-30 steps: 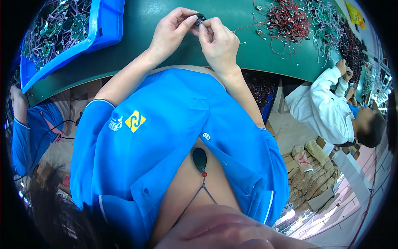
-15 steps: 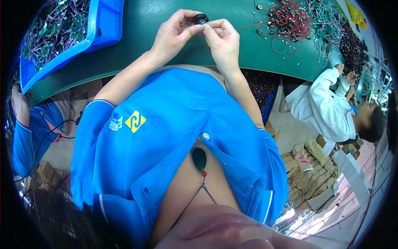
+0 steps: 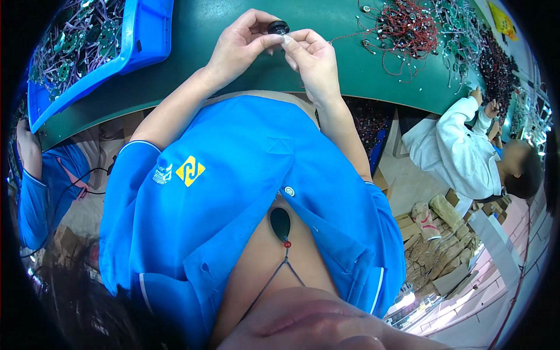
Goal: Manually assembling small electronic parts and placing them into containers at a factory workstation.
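Observation:
Above the green table, my left hand (image 3: pixel 240 48) pinches a small black round part (image 3: pixel 279 27) between thumb and fingers. My right hand (image 3: pixel 314 61) is closed close against it, thumb and fingertips together at the part's lower edge. A thin twisted red wire (image 3: pixel 349 36) runs from behind my right hand toward a tangled pile of red wires with small round metal ends (image 3: pixel 408 29). The exact spot where my right fingers grip is hidden by the fingers, but the wire comes out beside them.
A blue bin (image 3: pixel 153 35) full of green circuit boards with wires stands at the left on the green table (image 3: pixel 204 23). More wired boards (image 3: pixel 461 35) and dark wire bundles (image 3: pixel 496 70) lie at the right. One person (image 3: pixel 461 140) works at right, another (image 3: pixel 35 192) at left.
Both hands have shifted very slightly left and up with the black part. The fingers of my right hand have turned a little against it.

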A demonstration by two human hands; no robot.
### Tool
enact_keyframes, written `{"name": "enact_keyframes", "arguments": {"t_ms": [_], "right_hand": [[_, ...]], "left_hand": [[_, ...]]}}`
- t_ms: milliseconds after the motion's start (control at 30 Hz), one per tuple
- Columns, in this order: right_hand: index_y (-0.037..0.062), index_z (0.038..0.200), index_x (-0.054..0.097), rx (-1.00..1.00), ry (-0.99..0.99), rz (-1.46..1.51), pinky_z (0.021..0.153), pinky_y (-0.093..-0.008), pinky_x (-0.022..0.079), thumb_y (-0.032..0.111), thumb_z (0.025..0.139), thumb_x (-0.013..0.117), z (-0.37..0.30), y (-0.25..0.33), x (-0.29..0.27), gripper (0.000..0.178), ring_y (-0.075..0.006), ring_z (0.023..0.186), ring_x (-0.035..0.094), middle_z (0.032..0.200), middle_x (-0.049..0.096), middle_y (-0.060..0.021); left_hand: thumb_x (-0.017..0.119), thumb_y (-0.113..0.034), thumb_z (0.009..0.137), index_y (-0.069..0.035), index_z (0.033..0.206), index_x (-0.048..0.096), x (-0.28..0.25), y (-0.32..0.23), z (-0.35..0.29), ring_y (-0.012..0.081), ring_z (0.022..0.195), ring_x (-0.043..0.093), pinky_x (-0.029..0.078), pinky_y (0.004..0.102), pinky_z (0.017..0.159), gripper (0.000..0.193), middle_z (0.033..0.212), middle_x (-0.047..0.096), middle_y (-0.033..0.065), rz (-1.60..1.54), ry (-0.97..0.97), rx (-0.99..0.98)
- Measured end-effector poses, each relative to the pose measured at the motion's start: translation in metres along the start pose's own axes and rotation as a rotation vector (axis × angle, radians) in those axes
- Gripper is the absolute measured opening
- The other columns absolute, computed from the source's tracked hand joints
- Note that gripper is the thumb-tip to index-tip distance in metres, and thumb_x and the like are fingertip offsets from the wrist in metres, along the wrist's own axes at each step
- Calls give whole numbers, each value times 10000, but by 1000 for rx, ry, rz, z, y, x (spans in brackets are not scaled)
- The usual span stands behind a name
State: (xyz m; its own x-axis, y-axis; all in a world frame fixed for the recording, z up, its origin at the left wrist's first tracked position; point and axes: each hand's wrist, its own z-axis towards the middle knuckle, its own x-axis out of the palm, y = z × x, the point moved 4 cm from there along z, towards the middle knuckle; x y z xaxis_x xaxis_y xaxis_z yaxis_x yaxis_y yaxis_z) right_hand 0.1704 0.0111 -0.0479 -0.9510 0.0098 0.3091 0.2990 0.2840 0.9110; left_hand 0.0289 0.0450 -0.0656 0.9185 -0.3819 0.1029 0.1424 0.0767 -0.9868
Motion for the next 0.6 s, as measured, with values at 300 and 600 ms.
{"name": "enact_keyframes", "arguments": {"t_ms": [300,600], "right_hand": [[21,893,521,-163,-46,-592,441,-198,331,80,916,562,-5,6,7,76,-58,490,458,607,563,-18],[39,889,491,-209,-23,-670,436,-202,328,93,923,551,0,-7,5,87,-62,466,452,556,542,-10]], "left_hand": [[566,-41,921,-1,1116,551,3,1,-2,109,715,577,500,197,656,200,899,610,79,142,-90,-30],[584,-58,905,-6,1072,558,1,3,-2,107,679,595,502,192,606,177,844,613,70,114,-93,-86]]}}
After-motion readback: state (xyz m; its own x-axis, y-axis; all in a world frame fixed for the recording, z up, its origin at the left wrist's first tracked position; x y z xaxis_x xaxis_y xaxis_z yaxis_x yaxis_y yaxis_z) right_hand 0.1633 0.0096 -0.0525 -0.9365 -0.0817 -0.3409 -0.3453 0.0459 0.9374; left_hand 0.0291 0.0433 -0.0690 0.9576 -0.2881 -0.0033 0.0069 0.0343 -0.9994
